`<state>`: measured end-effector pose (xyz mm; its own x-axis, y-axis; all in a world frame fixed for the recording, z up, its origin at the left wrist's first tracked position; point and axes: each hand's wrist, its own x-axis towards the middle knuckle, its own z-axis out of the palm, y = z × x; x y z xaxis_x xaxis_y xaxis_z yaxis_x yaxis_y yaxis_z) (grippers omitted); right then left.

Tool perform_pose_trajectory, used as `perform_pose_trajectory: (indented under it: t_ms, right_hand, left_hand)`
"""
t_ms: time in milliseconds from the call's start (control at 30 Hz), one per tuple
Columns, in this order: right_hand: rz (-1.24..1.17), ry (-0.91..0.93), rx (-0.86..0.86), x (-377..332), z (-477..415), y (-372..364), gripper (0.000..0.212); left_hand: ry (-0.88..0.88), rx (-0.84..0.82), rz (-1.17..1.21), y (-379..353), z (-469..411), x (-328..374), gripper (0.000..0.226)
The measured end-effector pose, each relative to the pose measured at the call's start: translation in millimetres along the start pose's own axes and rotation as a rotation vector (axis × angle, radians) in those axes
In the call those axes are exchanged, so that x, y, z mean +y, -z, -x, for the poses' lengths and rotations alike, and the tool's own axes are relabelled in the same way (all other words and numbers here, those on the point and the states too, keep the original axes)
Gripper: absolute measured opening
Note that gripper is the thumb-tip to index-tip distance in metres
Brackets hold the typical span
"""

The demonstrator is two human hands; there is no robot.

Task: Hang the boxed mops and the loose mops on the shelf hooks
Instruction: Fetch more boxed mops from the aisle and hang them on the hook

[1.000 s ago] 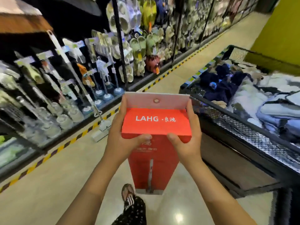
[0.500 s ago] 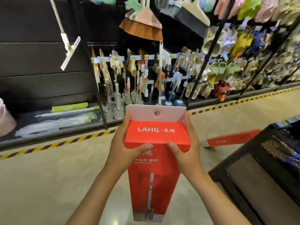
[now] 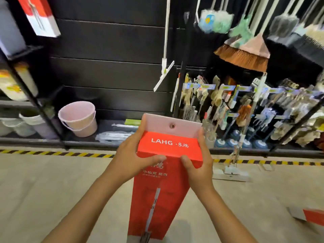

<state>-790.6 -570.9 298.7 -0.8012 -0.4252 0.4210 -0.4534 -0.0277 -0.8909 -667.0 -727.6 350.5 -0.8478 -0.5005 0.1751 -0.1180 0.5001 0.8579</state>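
Before black shelving (image 3: 112,71), both hands (image 3: 133,160) grip red mop box (image 3: 168,148)

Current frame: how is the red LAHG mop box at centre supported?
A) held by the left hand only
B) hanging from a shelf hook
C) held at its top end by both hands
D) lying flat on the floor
C: the left hand and the right hand each grip a top corner of the red mop box, and its white hang tab is on no hook.
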Motion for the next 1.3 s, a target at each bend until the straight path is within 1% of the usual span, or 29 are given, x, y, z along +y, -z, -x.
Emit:
perform_pose_trajectory:
  t_ms: [67,233,367,533,700,867,967,1067,1167,1300]
  right_hand:
    - [-0.006,-0.007,-0.043,6,-17,-27,0.087]
    - [-0.005,-0.014,-0.199,29,-59,-91,0.095]
    - [-0.009,-0.007,-0.338,44,-117,-143,0.098]
    - [-0.012,0.026,-0.464,56,-199,-200,0.096]
    - [-0.035,0.104,-0.565,61,-259,-258,0.097]
    - [-0.042,0.159,-0.623,60,-303,-329,0.098]
    - [-0.042,0.180,-0.619,56,-327,-383,0.100]
    - [-0.064,0.190,-0.577,50,-349,-441,0.103]
    - [-0.097,0.187,-0.536,36,-369,-497,0.101]
    - [-0.140,0.198,-0.474,5,-398,-567,0.096]
  left_hand:
    - [0.027,0.038,0.004,19,-13,-15,0.116]
    - [0.130,0.131,0.046,54,-43,-62,0.114]
    - [0.206,0.234,0.048,81,-84,-93,0.115]
    - [0.239,0.381,0.041,114,-144,-112,0.111]
    - [0.236,0.502,0.029,148,-190,-141,0.110]
    - [0.247,0.572,0.036,196,-225,-172,0.107]
    - [0.251,0.605,0.022,239,-248,-200,0.103]
    - [0.233,0.591,-0.002,290,-273,-227,0.105]
    - [0.218,0.551,-0.015,347,-297,-248,0.107]
    - [0.124,0.535,-0.012,431,-333,-266,0.109]
